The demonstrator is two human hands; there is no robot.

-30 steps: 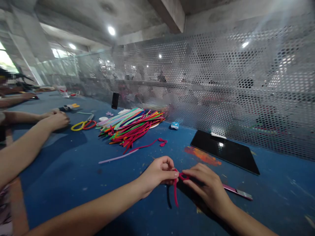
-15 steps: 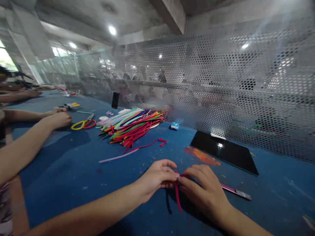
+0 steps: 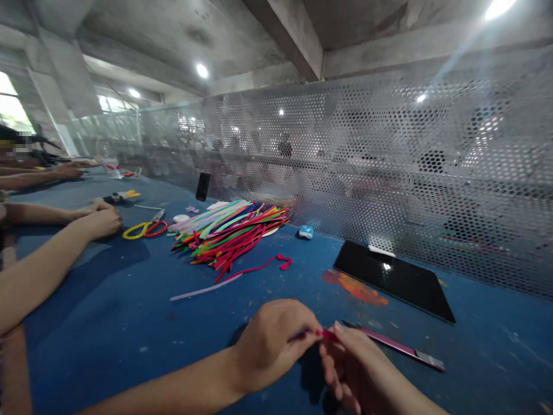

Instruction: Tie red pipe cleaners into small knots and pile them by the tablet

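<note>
Low in the middle of the head view, my left hand (image 3: 276, 346) pinches a red pipe cleaner (image 3: 329, 335) between thumb and fingers. My right hand (image 3: 358, 369) meets it from the right, thumb and finger closed on the same red piece, whose lower part is hidden. Behind my hands lies a bent red pipe cleaner (image 3: 259, 267) with a lilac one (image 3: 207, 291) at its end. Beyond is a pile of colourful pipe cleaners (image 3: 233, 230). A pink craft knife (image 3: 397, 346) rests just right of my right hand.
A black tablet (image 3: 393, 279) lies on the blue table (image 3: 129, 323) at the right, before a perforated metal screen (image 3: 345, 155). Red-and-yellow scissors (image 3: 149, 226), a blue packet (image 3: 306, 232) and a phone (image 3: 203, 187) stand farther back. Another person's arms (image 3: 56, 248) rest at the left.
My left hand has turned over, back upward. My right hand has moved down and rolled, showing its inner fingers. The red strand that hung down between them is now mostly hidden. The view tilted up slightly.
</note>
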